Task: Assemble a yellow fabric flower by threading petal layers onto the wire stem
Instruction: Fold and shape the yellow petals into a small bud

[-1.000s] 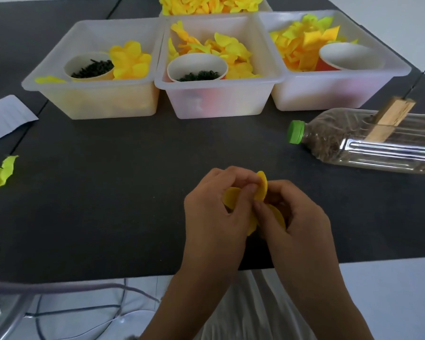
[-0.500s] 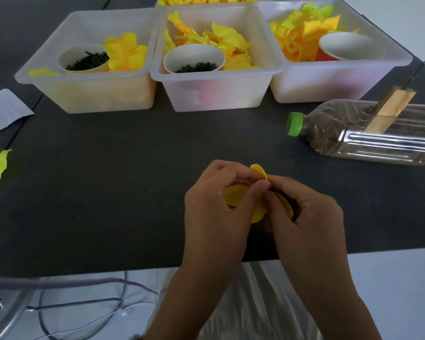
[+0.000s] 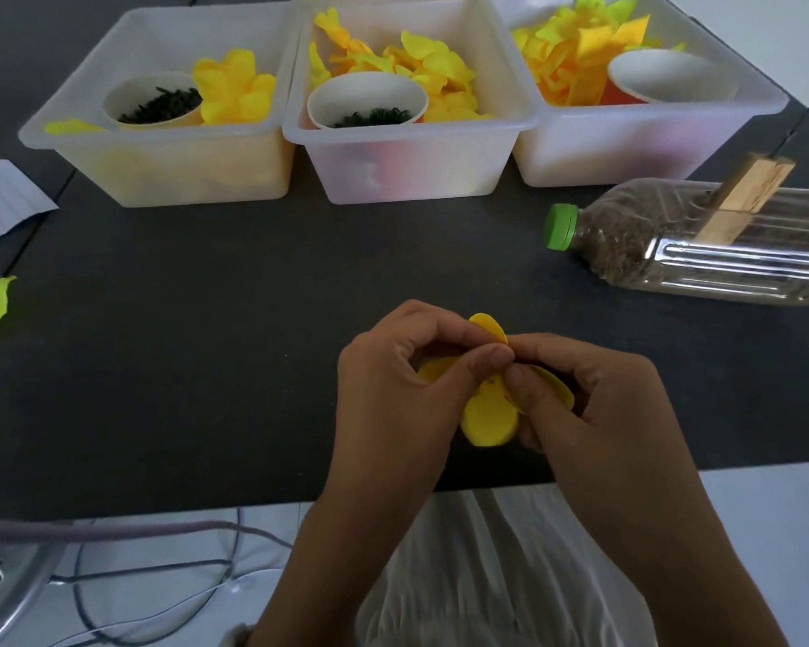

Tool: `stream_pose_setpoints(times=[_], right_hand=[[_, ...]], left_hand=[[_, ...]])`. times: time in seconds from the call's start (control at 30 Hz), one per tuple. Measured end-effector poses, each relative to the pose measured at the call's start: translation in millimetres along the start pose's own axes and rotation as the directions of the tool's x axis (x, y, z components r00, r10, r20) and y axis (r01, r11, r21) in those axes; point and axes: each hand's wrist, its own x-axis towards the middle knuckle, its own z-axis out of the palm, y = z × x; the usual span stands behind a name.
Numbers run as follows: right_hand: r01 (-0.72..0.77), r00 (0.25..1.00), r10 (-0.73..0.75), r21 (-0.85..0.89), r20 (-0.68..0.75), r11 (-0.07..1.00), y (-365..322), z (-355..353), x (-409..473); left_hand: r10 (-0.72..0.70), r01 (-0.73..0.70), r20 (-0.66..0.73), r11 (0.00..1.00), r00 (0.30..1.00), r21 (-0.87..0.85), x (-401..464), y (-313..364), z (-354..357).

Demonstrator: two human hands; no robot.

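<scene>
Head view shows my left hand [image 3: 393,389] and right hand [image 3: 580,403] both pinching the yellow petal layer [image 3: 489,413] at its centre, low over the dark table [image 3: 206,343]. I should keep thumbs tight by the hole. Petals spill toward six o'clock below my fingertips [image 3: 491,354]; the wire stem is probably hidden.

Both forearms reach forward, the left hand [image 3: 393,385] and right hand [image 3: 589,403] meeting fingertip to fingertip, fingers curled and pinching.
</scene>
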Motion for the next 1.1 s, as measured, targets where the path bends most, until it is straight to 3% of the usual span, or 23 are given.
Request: stream_pose_setpoints(times=[0.33,0.63,1.1], right_hand=[[0.007,0.999,-0.008,0.026,0.048,1.0,-4.1,-3.2,-0.3],[0.041,0.998,-0.039,-0.03,0.043,0.999,-2.2,-3.4,1.1],[0.05,0.997,-0.051,0.028,0.051,0.998,1.1,-3.2,2.4]], left_hand=[[-0.069,0.083,0.109,0.987,0.992,-0.135,3.3,1.6,-6.3],[-0.073,0.086,0.119,0.991,0.99,-0.104,3.7,1.8,-6.5],[-0.084,0.096,0.132,0.991,0.988,-0.089,5.6,1.5,-9.7]])
